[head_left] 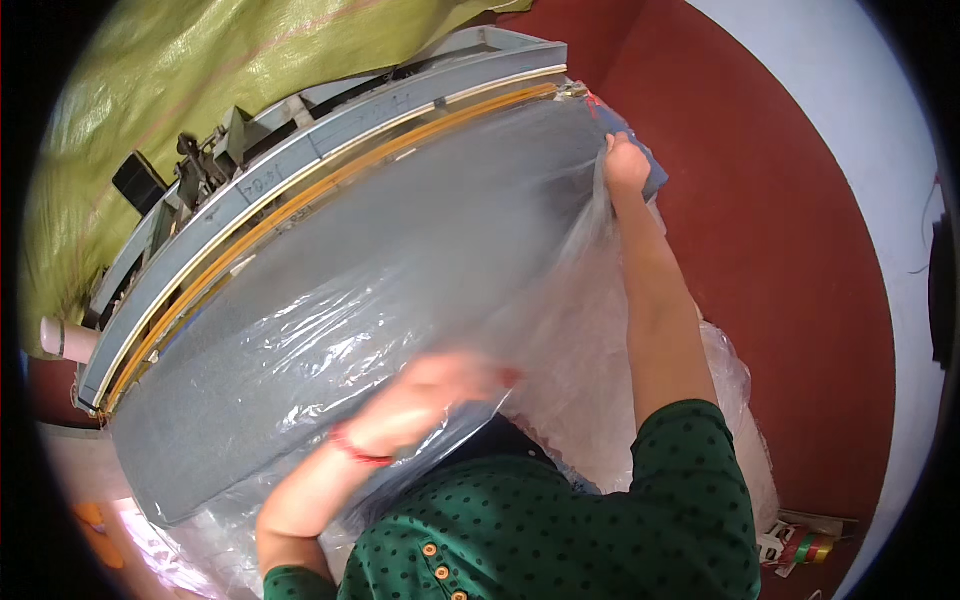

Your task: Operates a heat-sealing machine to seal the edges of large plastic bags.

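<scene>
Green dotted sleeves [620, 520] fill the bottom of the view, small orange buttons running down the front. From there, the left hand [440, 395] is a blur, fingers spread and pressed flat on the clear plastic sheet [400, 300]; a red band sits at its wrist. How tightly those fingers curl, I cannot tell through the smear. Out at full stretch, the right hand [625, 165] has its fingers pinched shut on the far corner of the plastic sheet, right where it meets the end of the grey slab [330, 330].

That grey slab lies long and flat across the middle, wrapped in the plastic, which bunches and crinkles toward the body and spills down over a heap of more clear film [735, 400] beside the right forearm. Just behind the slab runs the sealing machine [300, 150], a long grey-blue bar with an orange-brown strip along its edge, touching the slab's far side. Beyond it hangs a yellow-green tarpaulin [200, 70].

At the left end of the machine pokes a pale cardboard tube [65, 338]. Down in the lower right corner, on the dark red floor [800, 250], lie a few small rolls of coloured tape [810, 548], red, green and yellow, too small to make out further.
</scene>
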Motion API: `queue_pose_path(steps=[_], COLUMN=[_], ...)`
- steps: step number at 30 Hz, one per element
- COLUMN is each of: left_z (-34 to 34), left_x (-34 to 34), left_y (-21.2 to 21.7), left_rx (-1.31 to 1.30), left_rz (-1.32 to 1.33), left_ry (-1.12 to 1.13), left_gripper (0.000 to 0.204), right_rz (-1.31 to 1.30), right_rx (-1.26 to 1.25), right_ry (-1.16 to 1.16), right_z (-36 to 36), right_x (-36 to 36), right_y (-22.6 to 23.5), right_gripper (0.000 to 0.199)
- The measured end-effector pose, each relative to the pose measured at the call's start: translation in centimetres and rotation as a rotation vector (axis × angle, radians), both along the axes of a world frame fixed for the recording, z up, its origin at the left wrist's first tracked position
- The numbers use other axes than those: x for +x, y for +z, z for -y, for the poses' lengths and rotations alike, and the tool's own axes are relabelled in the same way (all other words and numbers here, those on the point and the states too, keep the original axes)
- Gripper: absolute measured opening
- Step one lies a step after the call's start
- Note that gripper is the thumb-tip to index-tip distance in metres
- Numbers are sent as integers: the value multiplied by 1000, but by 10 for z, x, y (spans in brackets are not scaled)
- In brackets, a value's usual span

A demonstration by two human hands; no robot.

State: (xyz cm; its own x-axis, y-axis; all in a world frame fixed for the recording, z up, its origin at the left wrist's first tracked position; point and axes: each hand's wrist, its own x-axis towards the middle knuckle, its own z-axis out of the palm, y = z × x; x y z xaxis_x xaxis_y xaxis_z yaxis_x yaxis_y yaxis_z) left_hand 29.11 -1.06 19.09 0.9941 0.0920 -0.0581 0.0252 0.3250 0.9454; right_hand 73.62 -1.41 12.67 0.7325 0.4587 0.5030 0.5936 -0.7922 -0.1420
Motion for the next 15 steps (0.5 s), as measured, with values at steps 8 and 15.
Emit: queue_pose_path(steps=[8,15], left_z=[64,61], left_x=[145,87], left_y=[-132,-43], left_rx=[946,382], left_rz=[-162,-91], left_ry=[359,-484], left_gripper=[53,26], right_rz=[-18,-11], right_rx=[39,41], right_ry=[-21,20], right_z=[5,6], right_x=[3,6], right_y=[3,1], right_gripper=[30,30])
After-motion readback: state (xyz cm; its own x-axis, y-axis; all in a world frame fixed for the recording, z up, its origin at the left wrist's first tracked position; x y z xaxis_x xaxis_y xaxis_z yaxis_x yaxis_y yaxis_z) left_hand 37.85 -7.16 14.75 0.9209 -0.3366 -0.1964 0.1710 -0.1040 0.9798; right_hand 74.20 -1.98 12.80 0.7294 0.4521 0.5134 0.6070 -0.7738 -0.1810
